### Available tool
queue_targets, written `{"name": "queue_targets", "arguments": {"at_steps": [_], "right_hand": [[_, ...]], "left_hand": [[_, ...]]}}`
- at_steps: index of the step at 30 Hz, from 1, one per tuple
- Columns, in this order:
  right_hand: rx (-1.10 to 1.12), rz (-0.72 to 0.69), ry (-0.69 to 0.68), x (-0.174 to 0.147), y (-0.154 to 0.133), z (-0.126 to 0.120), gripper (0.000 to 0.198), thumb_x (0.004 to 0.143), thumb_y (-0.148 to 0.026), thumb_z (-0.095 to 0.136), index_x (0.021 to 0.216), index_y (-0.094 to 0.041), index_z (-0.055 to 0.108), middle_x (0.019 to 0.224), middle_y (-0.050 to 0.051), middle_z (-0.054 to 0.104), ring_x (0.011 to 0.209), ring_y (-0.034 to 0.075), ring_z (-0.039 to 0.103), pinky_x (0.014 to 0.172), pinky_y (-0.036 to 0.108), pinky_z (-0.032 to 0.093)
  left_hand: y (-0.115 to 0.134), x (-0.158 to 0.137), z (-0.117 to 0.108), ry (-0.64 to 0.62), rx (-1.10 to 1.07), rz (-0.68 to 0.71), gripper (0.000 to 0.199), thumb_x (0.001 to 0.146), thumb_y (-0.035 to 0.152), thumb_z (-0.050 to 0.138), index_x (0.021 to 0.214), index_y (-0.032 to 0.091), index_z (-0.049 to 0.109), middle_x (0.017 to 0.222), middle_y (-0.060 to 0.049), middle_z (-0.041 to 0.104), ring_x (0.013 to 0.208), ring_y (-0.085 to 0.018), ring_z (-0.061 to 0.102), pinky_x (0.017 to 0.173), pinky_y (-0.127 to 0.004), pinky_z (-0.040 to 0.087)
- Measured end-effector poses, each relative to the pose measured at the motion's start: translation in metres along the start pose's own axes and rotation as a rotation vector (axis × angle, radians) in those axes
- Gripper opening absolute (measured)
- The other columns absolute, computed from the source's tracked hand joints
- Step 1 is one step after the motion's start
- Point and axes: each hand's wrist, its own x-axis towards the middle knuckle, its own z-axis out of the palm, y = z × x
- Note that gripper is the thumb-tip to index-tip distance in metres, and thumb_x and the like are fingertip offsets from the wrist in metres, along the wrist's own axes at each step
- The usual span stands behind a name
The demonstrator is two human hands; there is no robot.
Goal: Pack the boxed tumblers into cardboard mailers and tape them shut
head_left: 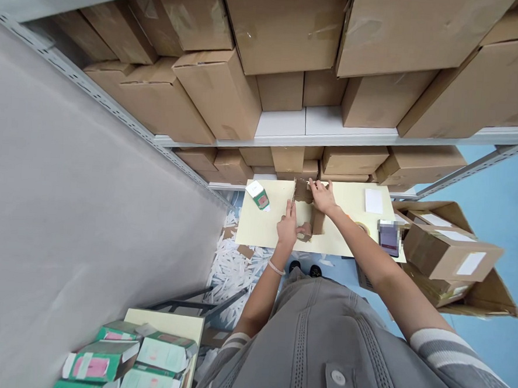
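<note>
A small brown cardboard box (318, 221) with ragged, torn-looking edges stands on the cream table (265, 232); the tabletop shows through its middle. My left hand (287, 224) grips the box's left wall, fingers pointing away from me. At the far right corner, my right hand (322, 196) is closed over the upper edge of the same box. To the left of my hands lies a green and white carton (259, 195). A roll of tape (363, 227) sits partly behind my right forearm.
A white paper pad (373, 201) and a phone-like device (388, 237) are at the table's right. Shelves of cardboard boxes (221, 92) rise ahead. A large open carton (499, 290) holds boxes at right. Paper scraps (232, 268) cover the left floor; green cartons (94, 365) sit lower left.
</note>
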Motion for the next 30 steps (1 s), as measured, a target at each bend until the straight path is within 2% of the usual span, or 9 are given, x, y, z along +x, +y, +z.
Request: {"name": "queue_targets", "arguments": {"at_steps": [5, 9, 11, 14, 17, 20, 23, 27, 30], "right_hand": [[0.003, -0.093, -0.031, 0.001, 0.004, 0.001, 0.075, 0.080, -0.010, 0.056, 0.152, -0.019, 0.037, 0.139, 0.018, 0.053, 0.124, 0.031, 0.052, 0.118, 0.059, 0.008], [0.040, -0.130, -0.030, -0.002, 0.002, 0.004, 0.061, 0.086, -0.014, 0.053, 0.146, -0.023, 0.047, 0.144, 0.016, 0.052, 0.125, 0.034, 0.050, 0.116, 0.067, 0.003], [0.029, -0.099, -0.029, -0.002, -0.001, 0.005, 0.057, 0.089, -0.016, 0.049, 0.146, -0.024, 0.048, 0.147, 0.015, 0.050, 0.125, 0.034, 0.051, 0.115, 0.071, 0.000], [0.008, -0.025, -0.053, -0.002, -0.007, 0.004, 0.055, 0.092, -0.014, 0.043, 0.146, -0.026, 0.048, 0.150, 0.014, 0.048, 0.126, 0.034, 0.051, 0.110, 0.077, -0.001], [0.028, 0.017, -0.093, -0.001, -0.010, 0.001, 0.056, 0.092, -0.012, 0.040, 0.146, -0.025, 0.047, 0.152, 0.014, 0.047, 0.130, 0.036, 0.047, 0.107, 0.081, 0.008], [0.069, -0.019, -0.106, -0.001, -0.010, 0.000, 0.056, 0.090, -0.010, 0.039, 0.144, -0.019, 0.048, 0.151, 0.017, 0.046, 0.136, 0.035, 0.042, 0.110, 0.075, 0.018], [0.129, -0.063, -0.063, 0.001, -0.010, 0.001, 0.056, 0.087, -0.008, 0.038, 0.142, -0.013, 0.049, 0.153, 0.019, 0.044, 0.143, 0.034, 0.034, 0.115, 0.069, 0.014], [0.313, 0.015, 0.093, 0.009, -0.015, 0.006, 0.067, 0.080, -0.007, 0.041, 0.147, -0.007, 0.038, 0.157, 0.022, 0.034, 0.148, 0.031, 0.024, 0.118, 0.063, 0.013], [0.453, 0.075, 0.174, 0.018, -0.017, 0.011, 0.066, 0.085, -0.015, 0.036, 0.150, -0.009, 0.030, 0.157, 0.020, 0.030, 0.149, 0.027, 0.023, 0.120, 0.056, 0.015]], "left_hand": [[-0.002, 0.001, 0.001, 0.007, -0.025, -0.007, 0.094, 0.086, 0.042, 0.069, 0.160, 0.030, 0.013, 0.168, -0.006, 0.000, 0.109, -0.029, 0.064, 0.086, -0.041, 0.060], [-0.002, 0.000, 0.002, 0.025, -0.031, -0.004, 0.095, 0.086, 0.037, 0.069, 0.160, 0.031, 0.010, 0.168, -0.004, 0.000, 0.115, -0.030, 0.062, 0.089, -0.042, 0.060], [-0.001, -0.001, 0.003, 0.053, -0.036, 0.036, 0.094, 0.086, 0.033, 0.069, 0.160, 0.031, 0.012, 0.168, -0.004, 0.003, 0.128, -0.031, 0.055, 0.099, -0.042, 0.055], [0.000, -0.002, 0.006, 0.085, -0.059, 0.137, 0.091, 0.086, 0.022, 0.066, 0.160, 0.028, 0.014, 0.168, -0.005, 0.006, 0.148, -0.031, 0.033, 0.116, -0.044, 0.040], [0.000, -0.001, 0.012, 0.079, -0.094, 0.234, 0.088, 0.087, 0.011, 0.055, 0.160, 0.029, 0.010, 0.168, -0.003, 0.009, 0.154, -0.029, 0.016, 0.122, -0.046, 0.029], [-0.003, 0.001, 0.019, 0.084, -0.160, 0.317, 0.092, 0.085, 0.005, 0.047, 0.160, 0.028, -0.002, 0.168, -0.002, 0.012, 0.154, -0.024, 0.007, 0.125, -0.046, 0.025], [-0.007, 0.002, 0.027, 0.107, -0.240, 0.369, 0.096, 0.084, 0.006, 0.045, 0.158, 0.020, -0.015, 0.168, -0.010, 0.007, 0.154, -0.021, 0.005, 0.125, -0.044, 0.024], [-0.011, 0.005, 0.034, 0.075, -0.309, 0.373, 0.093, 0.087, 0.010, 0.045, 0.157, 0.016, -0.015, 0.166, -0.015, 0.011, 0.154, -0.020, 0.009, 0.125, -0.044, 0.022], [-0.013, 0.006, 0.036, 0.044, -0.364, 0.361, 0.083, 0.094, 0.017, 0.040, 0.157, 0.015, -0.014, 0.165, -0.016, 0.017, 0.154, -0.019, 0.013, 0.125, -0.045, 0.018]]}}
